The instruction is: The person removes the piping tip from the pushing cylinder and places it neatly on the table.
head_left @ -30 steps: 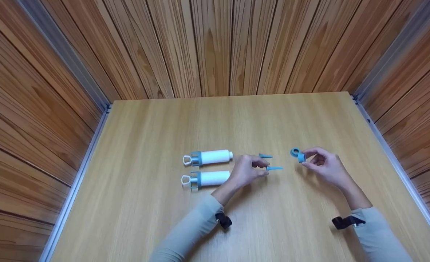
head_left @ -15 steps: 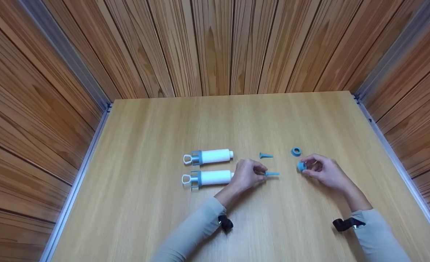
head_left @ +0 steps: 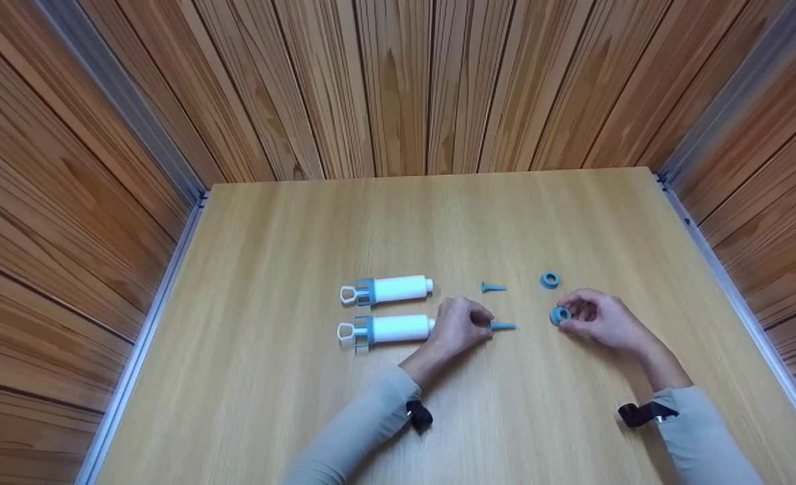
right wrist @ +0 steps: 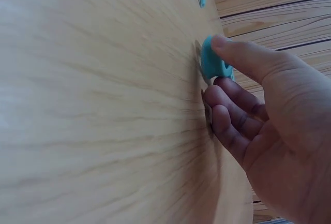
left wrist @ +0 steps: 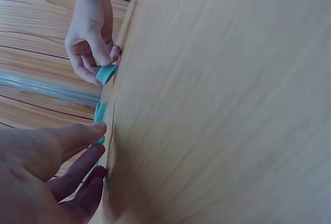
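My left hand (head_left: 460,327) pinches the wide end of a blue tapered nozzle (head_left: 503,326) between thumb and fingers. Low over the table, its thin end points right, towards my other hand. With thumb and fingertips, my right hand (head_left: 600,316) holds a blue ring cap (head_left: 559,315), its hole facing up in the head view. In the right wrist view that ring cap (right wrist: 213,61) is at or just above the wood; contact is unclear. A second nozzle (head_left: 493,287) and a second ring cap (head_left: 549,280) lie farther back.
Two white syringe-like tubes with blue collars and white pull handles lie left of the hands: a rear tube (head_left: 398,289) and a front tube (head_left: 398,329). Wooden panels (head_left: 398,87) and metal rails (head_left: 135,323) border the table (head_left: 269,242).
My right hand has drawn its ring cap away from the second one, towards me, and turned its hole upward. My left hand has brought its nozzle slightly nearer to me.
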Tool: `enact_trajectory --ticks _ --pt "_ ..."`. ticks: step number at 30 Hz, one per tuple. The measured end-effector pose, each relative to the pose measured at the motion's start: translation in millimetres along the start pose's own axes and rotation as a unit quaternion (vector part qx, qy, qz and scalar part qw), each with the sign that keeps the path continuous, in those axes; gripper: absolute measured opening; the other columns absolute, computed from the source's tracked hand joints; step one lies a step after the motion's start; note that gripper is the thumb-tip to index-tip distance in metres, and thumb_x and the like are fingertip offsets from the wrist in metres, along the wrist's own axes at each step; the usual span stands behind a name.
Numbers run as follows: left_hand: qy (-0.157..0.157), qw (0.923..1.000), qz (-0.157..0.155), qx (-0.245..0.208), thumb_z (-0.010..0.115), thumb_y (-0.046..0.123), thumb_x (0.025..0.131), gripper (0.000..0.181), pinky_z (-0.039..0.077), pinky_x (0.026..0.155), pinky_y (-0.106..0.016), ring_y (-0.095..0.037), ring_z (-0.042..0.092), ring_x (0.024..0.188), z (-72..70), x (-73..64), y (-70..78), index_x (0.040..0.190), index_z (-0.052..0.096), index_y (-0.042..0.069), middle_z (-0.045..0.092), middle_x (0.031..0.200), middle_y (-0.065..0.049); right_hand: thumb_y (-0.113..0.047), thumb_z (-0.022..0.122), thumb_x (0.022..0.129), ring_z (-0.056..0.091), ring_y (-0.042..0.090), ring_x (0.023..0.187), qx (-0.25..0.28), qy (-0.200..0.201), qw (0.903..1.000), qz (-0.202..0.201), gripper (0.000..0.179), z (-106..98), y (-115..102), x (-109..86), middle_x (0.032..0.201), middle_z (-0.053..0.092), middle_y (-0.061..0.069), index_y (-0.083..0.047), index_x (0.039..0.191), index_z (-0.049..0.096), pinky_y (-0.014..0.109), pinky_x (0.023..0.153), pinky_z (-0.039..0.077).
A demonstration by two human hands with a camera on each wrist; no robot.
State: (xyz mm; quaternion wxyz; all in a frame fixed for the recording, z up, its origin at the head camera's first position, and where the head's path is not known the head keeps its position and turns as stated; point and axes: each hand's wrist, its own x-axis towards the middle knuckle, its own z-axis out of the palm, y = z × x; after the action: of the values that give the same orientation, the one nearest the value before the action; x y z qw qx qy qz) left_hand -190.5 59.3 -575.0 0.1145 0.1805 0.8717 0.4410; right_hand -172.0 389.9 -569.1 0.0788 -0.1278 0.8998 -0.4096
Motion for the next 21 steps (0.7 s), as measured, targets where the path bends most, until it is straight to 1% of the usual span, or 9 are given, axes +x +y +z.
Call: enact_trajectory --ticks 4,9,11,14,15,19,20,21 --pt "0.007 0.9999 0.004 0.008 0.093 0.005 0.090 0.021 0.063 0.090 -0.020 -0.012 0.084 0.099 0.9 0.0 0.8 0.110 0.090 0.009 0.090 0.106 -0.004 -0.009 0.089 0.096 0.059 0.003 0.087 -0.002 -0.013 0.9999 -0.009 0.028 -2 -2 -1.0 0.105 0.072 0.010 -0.004 0.121 0.078 0.019 0.074 0.050" --pt "0.015 0.9996 0.014 0.018 0.095 0.004 0.088 0.019 0.062 0.085 -0.017 -0.012 0.085 0.094 1.7 -0.4 1.8 0.106 0.090 0.007 0.090 0.101 -0.004 -0.007 0.092 0.092 0.059 0.006 0.085 -0.004 -0.020 0.9995 -0.026 0.026 -2 -2 -0.7 0.100 0.069 0.007 -0.004 0.114 0.080 0.018 0.073 0.050" --pt "0.015 0.9996 0.016 0.015 0.095 0.003 0.088 0.020 0.062 0.084 -0.017 -0.013 0.084 0.094 1.9 -0.3 1.5 0.107 0.090 0.007 0.090 0.102 -0.005 -0.007 0.093 0.091 0.059 0.007 0.084 -0.010 -0.020 0.9993 -0.031 0.025 -2 -2 -0.6 0.099 0.069 0.005 -0.005 0.112 0.080 0.019 0.072 0.050" --pt "0.013 0.9996 0.022 0.010 0.094 0.004 0.089 0.020 0.062 0.084 -0.018 -0.012 0.084 0.094 1.5 -0.2 0.4 0.107 0.090 0.007 0.090 0.103 -0.005 -0.007 0.093 0.091 0.058 0.007 0.084 -0.018 -0.021 0.9990 -0.036 0.025 -1 -2 -0.7 0.099 0.069 0.004 -0.006 0.112 0.080 0.019 0.072 0.050" --pt "0.017 0.9993 0.029 0.015 0.094 0.004 0.088 0.020 0.062 0.083 -0.019 -0.011 0.084 0.093 3.8 1.4 -3.5 0.107 0.090 0.008 0.090 0.102 -0.004 -0.007 0.093 0.091 0.058 0.006 0.084 -0.020 -0.021 0.9989 -0.036 0.025 -1 -1 -0.8 0.099 0.069 0.004 -0.006 0.112 0.080 0.019 0.072 0.050" --pt "0.015 0.9991 0.037 0.011 0.094 0.004 0.088 0.019 0.063 0.084 -0.020 -0.008 0.083 0.091 3.7 1.5 -6.0 0.106 0.090 0.008 0.090 0.101 -0.003 -0.008 0.093 0.091 0.057 0.004 0.084 -0.021 -0.024 0.9989 -0.034 0.026 -1 -2 -1.0 0.100 0.069 0.005 -0.006 0.113 0.080 0.019 0.072 0.050" --pt "0.015 0.9991 0.038 0.014 0.094 0.005 0.088 0.019 0.063 0.084 -0.020 -0.007 0.082 0.091 3.7 1.6 -6.5 0.106 0.090 0.008 0.090 0.101 -0.003 -0.009 0.093 0.091 0.058 0.003 0.084 -0.020 -0.025 0.9989 -0.033 0.026 -1 -2 -1.1 0.100 0.070 0.005 -0.006 0.114 0.080 0.019 0.072 0.050" --pt "0.020 0.9986 0.043 0.024 0.095 0.005 0.087 0.020 0.063 0.083 -0.021 -0.007 0.082 0.089 7.3 4.1 -10.8 0.106 0.090 0.010 0.090 0.100 -0.001 -0.010 0.093 0.092 0.058 0.003 0.085 -0.019 -0.027 0.9989 -0.031 0.028 -1 -2 -1.2 0.102 0.071 0.006 -0.006 0.116 0.080 0.019 0.073 0.050"
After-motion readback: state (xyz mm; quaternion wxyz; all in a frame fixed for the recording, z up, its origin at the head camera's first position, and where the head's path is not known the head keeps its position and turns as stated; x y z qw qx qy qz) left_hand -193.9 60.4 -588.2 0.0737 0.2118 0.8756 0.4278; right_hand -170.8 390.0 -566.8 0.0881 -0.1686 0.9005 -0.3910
